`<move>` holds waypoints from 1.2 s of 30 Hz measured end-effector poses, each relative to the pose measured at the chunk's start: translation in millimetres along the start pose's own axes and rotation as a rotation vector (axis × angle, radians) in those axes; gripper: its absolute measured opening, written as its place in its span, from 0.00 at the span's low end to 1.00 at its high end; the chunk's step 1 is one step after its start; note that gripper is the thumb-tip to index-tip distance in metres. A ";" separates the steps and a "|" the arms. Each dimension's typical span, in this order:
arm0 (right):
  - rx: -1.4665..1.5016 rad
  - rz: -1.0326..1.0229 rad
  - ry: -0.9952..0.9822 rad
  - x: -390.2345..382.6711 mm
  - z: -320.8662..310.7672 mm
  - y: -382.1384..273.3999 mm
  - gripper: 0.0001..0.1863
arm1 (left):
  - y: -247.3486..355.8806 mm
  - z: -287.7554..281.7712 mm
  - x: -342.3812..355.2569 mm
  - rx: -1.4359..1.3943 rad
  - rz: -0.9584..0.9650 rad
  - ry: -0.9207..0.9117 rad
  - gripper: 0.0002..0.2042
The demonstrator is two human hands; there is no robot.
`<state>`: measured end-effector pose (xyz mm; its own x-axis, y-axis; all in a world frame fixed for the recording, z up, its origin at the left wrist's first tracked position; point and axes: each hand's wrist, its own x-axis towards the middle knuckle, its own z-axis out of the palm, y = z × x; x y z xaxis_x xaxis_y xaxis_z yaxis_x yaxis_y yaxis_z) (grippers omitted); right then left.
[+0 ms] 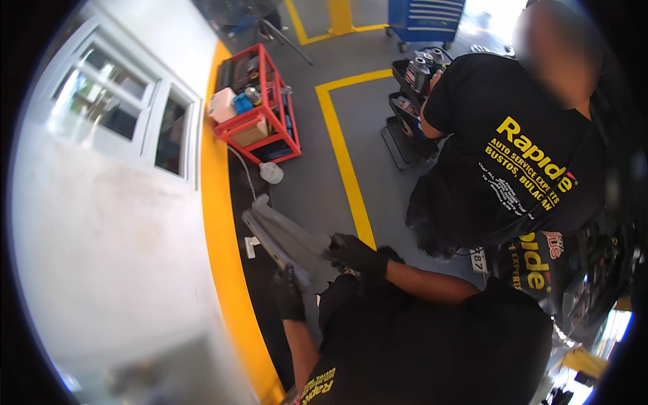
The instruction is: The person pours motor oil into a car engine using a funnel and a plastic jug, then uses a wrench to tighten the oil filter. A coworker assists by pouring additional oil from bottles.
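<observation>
Both my hands wear black gloves and hold a long grey panel (297,233) that slants up and left from them over the dark floor strip by the wall. My left hand (289,297) is closed on its lower left edge, where a narrow pale strip runs along the panel. On the right side, my right hand (358,255) grips the panel's near end with curled fingers. The palms and part of that end are hidden by the gloves. Past the panel's far end, a thin pale cord (244,167) lies along the floor.
A red cart (287,121) loaded with tools and containers stands ahead, a white jug (271,173) beside it. At right, a co-worker (499,148) in black bends over a black case (405,148) holding cans. Left is a white wall (115,223); a blue tool cabinet (425,20) stands far off.
</observation>
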<state>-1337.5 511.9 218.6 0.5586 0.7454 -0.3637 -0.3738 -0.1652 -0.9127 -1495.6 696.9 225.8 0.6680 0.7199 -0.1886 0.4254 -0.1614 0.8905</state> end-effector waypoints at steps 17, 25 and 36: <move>-0.185 0.099 0.958 257.4 -302.7 -24.5 0.14 | 176.8 71.5 732.2 0.767 0.991 0.010 0.20; -0.404 0.144 1.105 342.6 -442.7 -99.6 0.14 | 125.3 129.3 1025.5 1.026 0.637 -0.163 0.25; -0.385 0.522 1.321 443.2 -571.0 -41.0 0.22 | 127.7 232.5 1065.4 1.236 0.634 0.146 0.20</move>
<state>-651.7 480.3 -11.5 0.7604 -0.5345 -0.3689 -0.6430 -0.5402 -0.5428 -587.6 1286.3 42.4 0.9107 0.3516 0.2168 0.3863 -0.9109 -0.1450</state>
